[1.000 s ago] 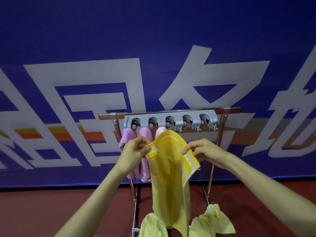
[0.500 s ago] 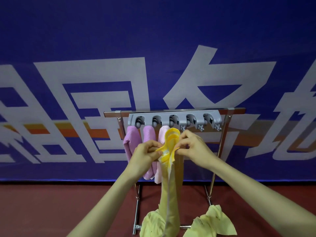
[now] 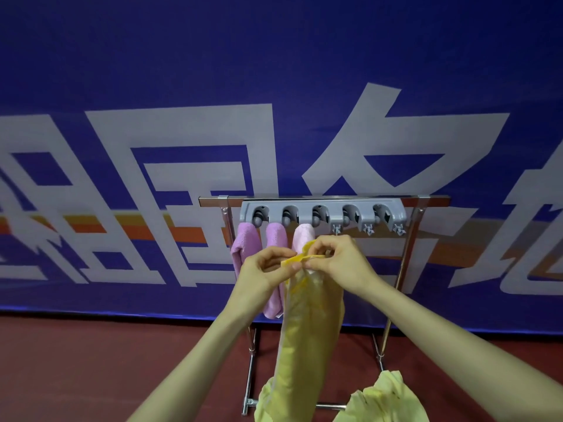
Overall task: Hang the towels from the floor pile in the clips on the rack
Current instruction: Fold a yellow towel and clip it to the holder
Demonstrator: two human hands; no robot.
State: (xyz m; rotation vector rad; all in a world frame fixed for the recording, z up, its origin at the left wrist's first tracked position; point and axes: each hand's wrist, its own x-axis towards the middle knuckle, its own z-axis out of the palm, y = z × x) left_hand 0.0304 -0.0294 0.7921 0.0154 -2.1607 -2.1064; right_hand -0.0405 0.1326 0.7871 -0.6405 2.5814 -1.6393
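A yellow towel (image 3: 307,324) hangs down from both my hands, its top edge bunched between my fingers. My left hand (image 3: 262,269) and my right hand (image 3: 338,260) pinch that bunched edge a little below the grey clip bar (image 3: 323,213) of the metal rack (image 3: 426,201). Three pink towels (image 3: 248,245) hang from the bar's three left clips. The two right clips (image 3: 353,214) hold nothing. More yellow towels (image 3: 384,400) lie piled on the floor at the rack's foot.
A blue banner with large white characters (image 3: 182,166) stands right behind the rack. The floor (image 3: 91,370) is dark red. The rack's legs and low crossbar (image 3: 249,400) are near the pile.
My hands have drawn together and gathered the towel's spread top edge into a narrow bunch. The bunch stays just below the clip bar.
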